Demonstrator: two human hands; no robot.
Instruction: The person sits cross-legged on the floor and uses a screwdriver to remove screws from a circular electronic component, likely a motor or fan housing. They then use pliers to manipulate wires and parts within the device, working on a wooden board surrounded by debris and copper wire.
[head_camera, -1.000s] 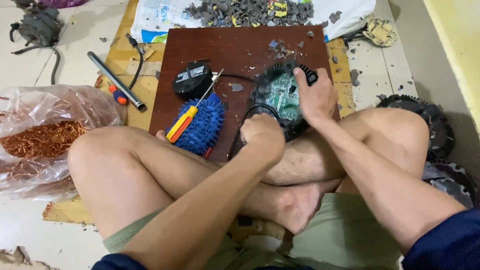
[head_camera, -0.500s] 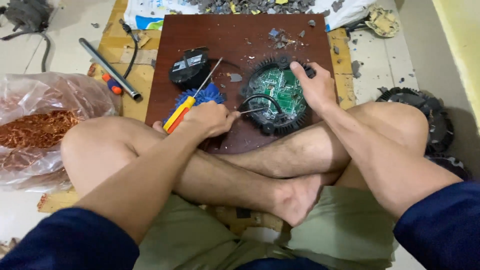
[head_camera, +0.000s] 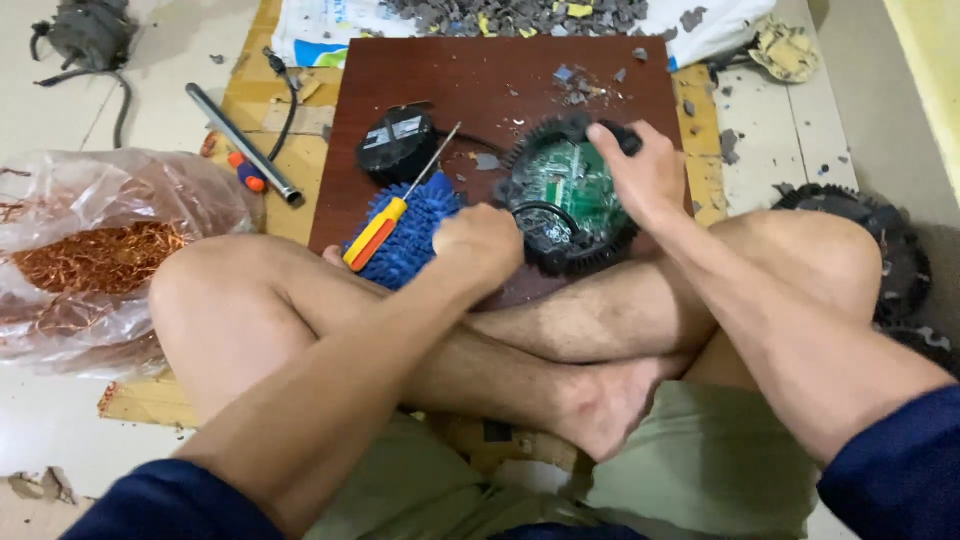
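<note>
Green circuit board (head_camera: 565, 185) in black toothed housing (head_camera: 585, 250), blue mop pad (head_camera: 415, 235), yellow-orange screwdriver (head_camera: 378, 230)

We look down from a single head-worn camera, close over our crossed legs, facing forward and steeply downward at the brown board (head_camera: 500, 90) on the floor (head_camera: 60, 440) ahead.

Even, soft indoor light, moderately bright, no hard shadows; only faint shading under the legs at frame centre. Mild glare on the plastic bag (head_camera: 110, 250) at left and a dull sheen on the brown board (head_camera: 500, 85) up top. Focus decent mid-frame, slight softness and wide-angle stretch toward bottom corners.
</note>
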